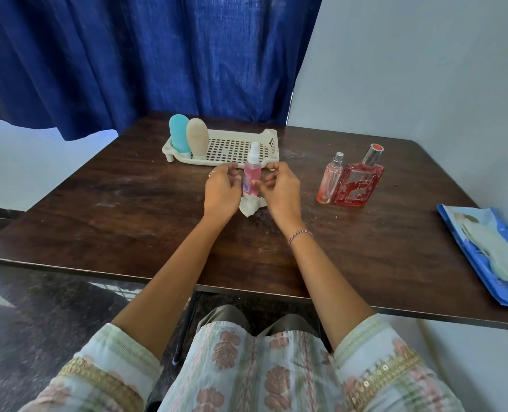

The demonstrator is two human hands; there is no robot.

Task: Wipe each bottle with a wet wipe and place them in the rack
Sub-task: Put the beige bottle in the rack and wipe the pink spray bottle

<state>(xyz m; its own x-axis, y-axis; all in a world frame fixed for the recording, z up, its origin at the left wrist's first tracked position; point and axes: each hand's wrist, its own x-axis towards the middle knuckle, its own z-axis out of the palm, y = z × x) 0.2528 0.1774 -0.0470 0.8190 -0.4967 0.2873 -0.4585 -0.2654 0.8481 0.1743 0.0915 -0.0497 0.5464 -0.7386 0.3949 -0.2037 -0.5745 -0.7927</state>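
A slim pink spray bottle with a white nozzle stands upright between my two hands, just in front of the rack. My left hand curls its fingers round the bottle's left side. My right hand has curled fingers against the bottle's right side and holds a crumpled white wet wipe, which bunches under the bottle's base. The cream plastic rack holds a teal bottle and a beige bottle, both upright at its left end. A small pink perfume bottle and a red square bottle stand to the right.
A blue wet-wipe pack lies open at the table's right edge. The dark wooden table meets a blue curtain behind and a white wall on the right. My patterned lap sits under the near edge.
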